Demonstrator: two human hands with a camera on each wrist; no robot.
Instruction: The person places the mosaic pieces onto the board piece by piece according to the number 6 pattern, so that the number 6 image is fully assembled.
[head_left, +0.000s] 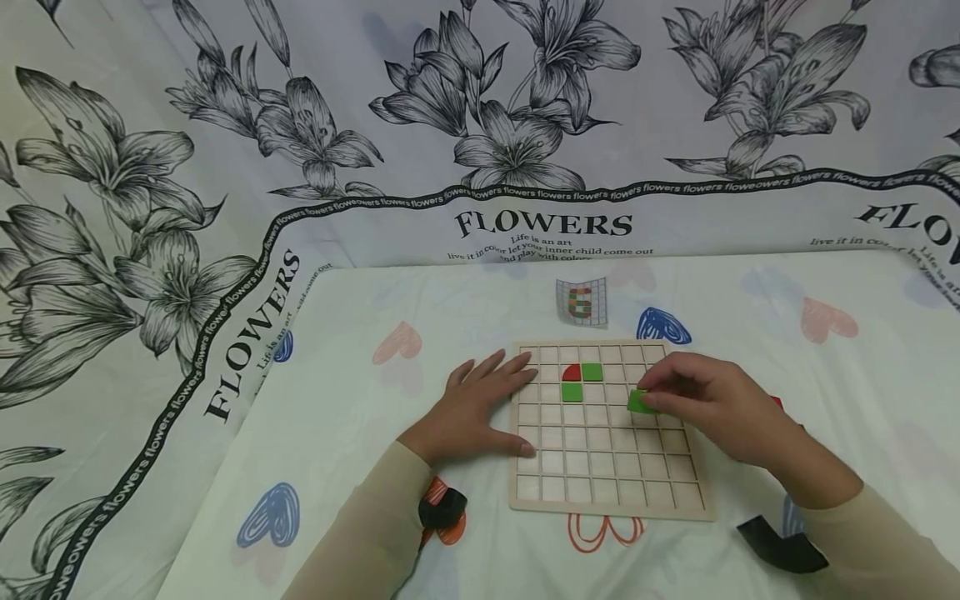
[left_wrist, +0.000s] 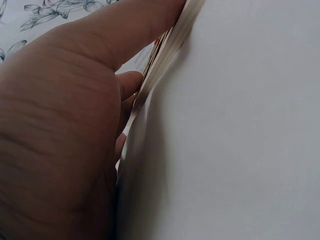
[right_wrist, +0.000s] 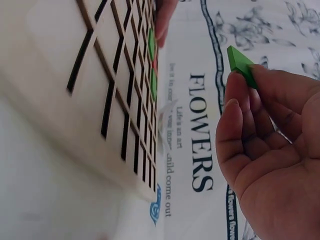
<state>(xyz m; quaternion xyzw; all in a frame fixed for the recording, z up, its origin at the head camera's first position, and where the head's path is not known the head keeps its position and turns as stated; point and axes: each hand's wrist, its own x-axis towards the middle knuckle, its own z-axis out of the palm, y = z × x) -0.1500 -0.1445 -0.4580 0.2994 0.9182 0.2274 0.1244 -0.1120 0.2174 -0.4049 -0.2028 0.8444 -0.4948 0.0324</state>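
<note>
Currently, the right hand (head_left: 712,410) pinches a green tile (head_left: 639,402) between thumb and fingers, raised over the right part of a gridded board (head_left: 611,512). The left hand (head_left: 476,408) is spread wide at the board's left edge. Toward the board's upper left, a red tile (head_left: 573,373) touches two green squares (head_left: 592,372). Beyond the board lies a small card (head_left: 581,302).

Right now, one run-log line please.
left hand: touching board | right hand: pinching green tile over board | on board: two green tiles, one red tile
</note>
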